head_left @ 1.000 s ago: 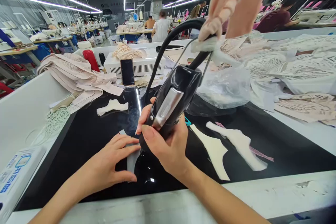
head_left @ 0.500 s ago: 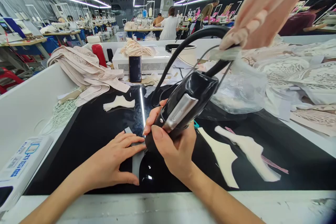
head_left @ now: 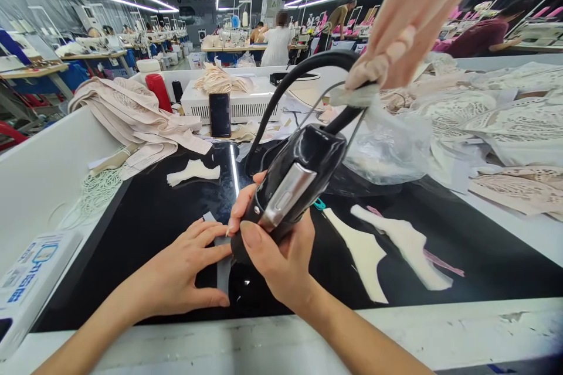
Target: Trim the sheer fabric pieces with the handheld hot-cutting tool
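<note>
My right hand (head_left: 281, 258) is wrapped round a black corded hand tool (head_left: 303, 158) with a silver lever along its side. The tool leans, its lower end down by the black work surface and its tip hidden from view. My left hand (head_left: 189, 263) lies flat, fingers spread, over a narrow grey strip (head_left: 223, 278). Its fingertips are right beside the tool's lower end. To the right lie a cream fabric piece (head_left: 363, 252) and a white fabric piece (head_left: 409, 249) over a pink strip. Another white cut piece (head_left: 193, 171) is at the upper left.
A pink fabric tie (head_left: 382, 58) suspends the tool from above, and its thick black cable (head_left: 281, 99) loops behind. Around the board are a white box (head_left: 39, 275), a phone (head_left: 220, 114), a plastic bag (head_left: 387, 146) and heaped lace pieces (head_left: 505, 111). Other people work farther back.
The view has swung slightly to the right, so everything appears farther left. Both hands and the tool keep nearly the same place over the grey strip.
</note>
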A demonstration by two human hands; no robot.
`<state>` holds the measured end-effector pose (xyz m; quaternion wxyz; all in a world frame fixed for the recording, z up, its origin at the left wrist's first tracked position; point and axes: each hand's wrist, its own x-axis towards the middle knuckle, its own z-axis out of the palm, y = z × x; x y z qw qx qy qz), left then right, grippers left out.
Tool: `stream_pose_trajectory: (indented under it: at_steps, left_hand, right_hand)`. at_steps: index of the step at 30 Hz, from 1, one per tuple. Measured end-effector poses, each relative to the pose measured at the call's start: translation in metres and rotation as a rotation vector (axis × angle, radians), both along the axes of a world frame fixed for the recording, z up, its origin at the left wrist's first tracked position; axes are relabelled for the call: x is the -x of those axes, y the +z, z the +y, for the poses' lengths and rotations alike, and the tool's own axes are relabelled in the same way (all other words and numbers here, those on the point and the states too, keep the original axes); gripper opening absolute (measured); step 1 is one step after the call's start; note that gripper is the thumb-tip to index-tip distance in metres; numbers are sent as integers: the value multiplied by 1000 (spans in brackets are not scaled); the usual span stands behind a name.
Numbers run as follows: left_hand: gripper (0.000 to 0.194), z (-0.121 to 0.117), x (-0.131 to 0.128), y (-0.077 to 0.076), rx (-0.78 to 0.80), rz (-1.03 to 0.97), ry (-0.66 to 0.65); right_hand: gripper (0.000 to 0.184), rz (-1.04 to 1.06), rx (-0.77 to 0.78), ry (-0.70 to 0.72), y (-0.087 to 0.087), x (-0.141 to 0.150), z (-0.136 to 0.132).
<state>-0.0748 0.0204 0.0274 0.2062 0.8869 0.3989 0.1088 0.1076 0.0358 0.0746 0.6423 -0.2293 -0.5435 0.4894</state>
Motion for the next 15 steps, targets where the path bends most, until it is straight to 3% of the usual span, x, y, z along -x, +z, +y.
stream_pose_trajectory:
  at_steps: [7, 15]
  left_hand:
    - [80, 0, 0, 0, -19, -35, -17]
    - [71, 1, -2, 2, 6, -23, -13]
  right_hand:
    - [41, -39, 12, -40, -4, 1, 0]
    - [37, 16, 49, 49, 3, -1, -10]
